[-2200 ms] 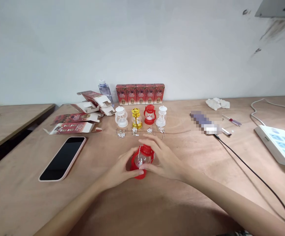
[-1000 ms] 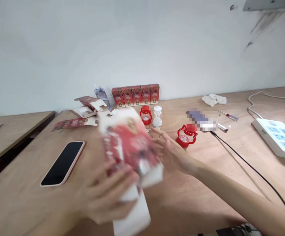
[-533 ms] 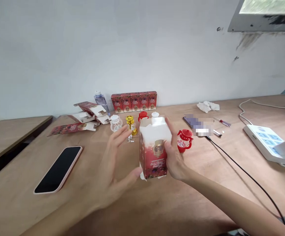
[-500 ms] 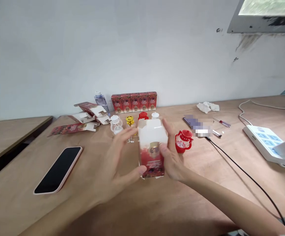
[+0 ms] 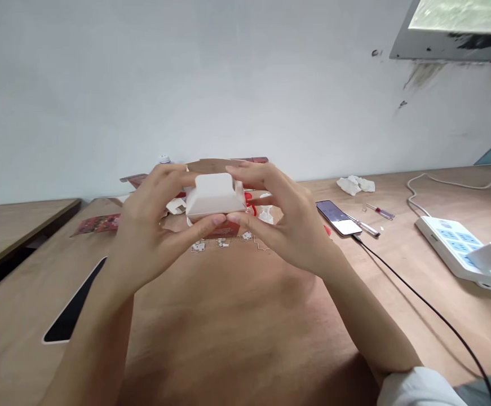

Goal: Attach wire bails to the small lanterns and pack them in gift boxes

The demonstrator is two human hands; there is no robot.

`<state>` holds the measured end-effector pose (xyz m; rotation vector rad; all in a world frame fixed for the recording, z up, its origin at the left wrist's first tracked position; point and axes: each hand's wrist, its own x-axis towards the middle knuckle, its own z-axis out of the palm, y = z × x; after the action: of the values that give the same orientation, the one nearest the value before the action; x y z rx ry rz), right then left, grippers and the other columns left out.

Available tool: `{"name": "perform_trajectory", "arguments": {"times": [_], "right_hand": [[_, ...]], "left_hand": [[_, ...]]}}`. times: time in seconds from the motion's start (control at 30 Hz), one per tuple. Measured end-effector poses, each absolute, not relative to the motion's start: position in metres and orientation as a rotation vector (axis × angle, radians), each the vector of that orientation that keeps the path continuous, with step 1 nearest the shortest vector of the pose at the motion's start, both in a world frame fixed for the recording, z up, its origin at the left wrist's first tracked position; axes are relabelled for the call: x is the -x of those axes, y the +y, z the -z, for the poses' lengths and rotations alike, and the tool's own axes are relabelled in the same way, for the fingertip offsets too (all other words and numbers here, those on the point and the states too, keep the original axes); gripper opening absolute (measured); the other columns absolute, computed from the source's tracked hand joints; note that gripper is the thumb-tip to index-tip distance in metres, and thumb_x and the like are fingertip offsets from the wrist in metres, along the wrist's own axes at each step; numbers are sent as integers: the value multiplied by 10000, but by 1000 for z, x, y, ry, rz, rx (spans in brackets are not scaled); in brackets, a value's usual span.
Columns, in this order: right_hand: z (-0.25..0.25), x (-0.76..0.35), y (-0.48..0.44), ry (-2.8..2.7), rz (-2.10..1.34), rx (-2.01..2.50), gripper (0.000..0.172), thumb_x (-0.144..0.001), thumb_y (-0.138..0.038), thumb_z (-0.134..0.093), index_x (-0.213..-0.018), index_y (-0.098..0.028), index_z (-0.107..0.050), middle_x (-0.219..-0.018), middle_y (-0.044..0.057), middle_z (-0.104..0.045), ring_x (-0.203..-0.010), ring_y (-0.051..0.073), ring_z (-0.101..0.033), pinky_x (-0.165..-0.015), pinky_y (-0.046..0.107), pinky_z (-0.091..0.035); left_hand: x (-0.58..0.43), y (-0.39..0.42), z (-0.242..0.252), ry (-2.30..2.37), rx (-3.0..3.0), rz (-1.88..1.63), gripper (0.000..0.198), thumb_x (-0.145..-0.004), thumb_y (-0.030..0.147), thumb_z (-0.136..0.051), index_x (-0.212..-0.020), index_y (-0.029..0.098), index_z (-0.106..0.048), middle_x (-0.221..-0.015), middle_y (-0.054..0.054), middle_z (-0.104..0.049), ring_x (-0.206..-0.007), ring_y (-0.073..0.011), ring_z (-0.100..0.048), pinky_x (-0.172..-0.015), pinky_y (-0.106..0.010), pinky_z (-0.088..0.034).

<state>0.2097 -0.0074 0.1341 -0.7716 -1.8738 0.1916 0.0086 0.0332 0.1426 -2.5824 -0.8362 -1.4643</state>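
A small red cardboard box (image 5: 224, 230) is held up between my two hands, its white end flap (image 5: 215, 197) facing me. My left hand (image 5: 154, 225) grips the left side, with the thumb along the lower edge of the flap. On the other side my right hand (image 5: 290, 217) has its fingers over the top corner and its thumb meeting the left one. Behind the box, a white lantern (image 5: 266, 208) and part of a red lantern (image 5: 249, 203) show on the table. Small pale pieces (image 5: 222, 242) lie beneath it. My hands cover most of the other items there.
Unfolded red cartons (image 5: 97, 224) and a dark-screened phone (image 5: 74, 310) lie left. To the right are a second phone (image 5: 338, 217) on a black cable, a screwdriver (image 5: 380, 212), crumpled white tissue (image 5: 355, 184) and a white power strip (image 5: 467, 248). A wall stands behind.
The box has been raised and tipped, so its white end flap now faces me. My left hand has closed onto it, and my right hand has shifted its hold to the right side.
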Motion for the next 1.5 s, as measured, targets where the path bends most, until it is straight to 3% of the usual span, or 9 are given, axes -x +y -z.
{"name": "perform_trajectory", "arguments": {"times": [0.1,0.33,0.53,0.77,0.93,1.03,1.13,1.3,1.5], "right_hand": [[-123,-211,-4,-1861,-170,778,286,-920,-283,-573,-1200,-280,-515,-1269,61,-562,-1261,255,-518,-858,380,-592],[-122,-221,7,-1834,-241,844,365,-814,-352,-711,-1092,-282,-483,-1173,59,-569,-983,223,-640,-781,418,-606],[-121,-222,7,-1786,-305,845,410,-754,-348,-768,-1043,-280,-486,-1152,51,-583,-956,215,-630,-741,403,-595],[-124,-221,4,-1698,-479,652,407,-702,-328,-810,-984,-288,-519,-1187,24,-601,-1090,217,-604,-680,315,-599],[-122,-222,3,-1728,-517,589,419,-701,-325,-812,-1012,-299,-533,-1099,1,-635,-941,184,-648,-639,309,-601],[-120,-220,4,-1713,-490,564,429,-741,-322,-778,-1091,-318,-530,-1119,3,-619,-982,196,-645,-679,337,-615],[-120,-215,1,-1738,-512,510,369,-842,-259,-674,-1165,-336,-514,-1210,5,-584,-1080,204,-624,-783,372,-611],[-121,-206,-6,-1723,-444,628,283,-892,-185,-579,-1147,-299,-535,-1246,22,-550,-1168,210,-565,-822,349,-593],[-118,-202,-12,-1671,-177,758,143,-873,-112,-561,-898,-253,-567,-917,17,-592,-884,174,-599,-723,353,-562]], "left_hand": [[-12,33,-135,-900,2693,1518,389,-772,370,-731,-1115,275,-574,-1132,-59,-609,-1012,-240,-607,-791,-406,-548],[-17,34,-136,-842,2752,1611,381,-737,319,-771,-1017,262,-519,-1062,3,-612,-943,-164,-641,-765,-300,-555],[-16,33,-135,-927,2787,1683,426,-700,325,-798,-975,254,-480,-1025,10,-610,-947,-186,-659,-762,-324,-574],[-19,37,-132,-561,2686,1814,543,-639,237,-852,-1043,241,-489,-1244,-79,-594,-1164,-252,-589,-835,-395,-567],[-28,27,-136,-278,2517,1936,487,-646,240,-844,-1032,271,-548,-946,4,-600,-886,-203,-685,-775,-411,-610],[-29,25,-134,-285,2438,1967,514,-661,249,-831,-1095,298,-561,-947,13,-542,-821,-164,-664,-805,-415,-609],[-25,31,-130,-334,2475,1881,573,-676,222,-812,-1173,276,-532,-982,-5,-559,-843,-151,-616,-635,-305,-569],[-22,43,-124,-482,2467,1598,350,-761,269,-721,-1074,277,-565,-914,-11,-610,-784,-174,-579,-578,-317,-482],[-28,42,-125,-530,2403,1455,189,-789,275,-678,-899,342,-539,-759,22,-604,-818,-231,-597,-679,-427,-485]]}}
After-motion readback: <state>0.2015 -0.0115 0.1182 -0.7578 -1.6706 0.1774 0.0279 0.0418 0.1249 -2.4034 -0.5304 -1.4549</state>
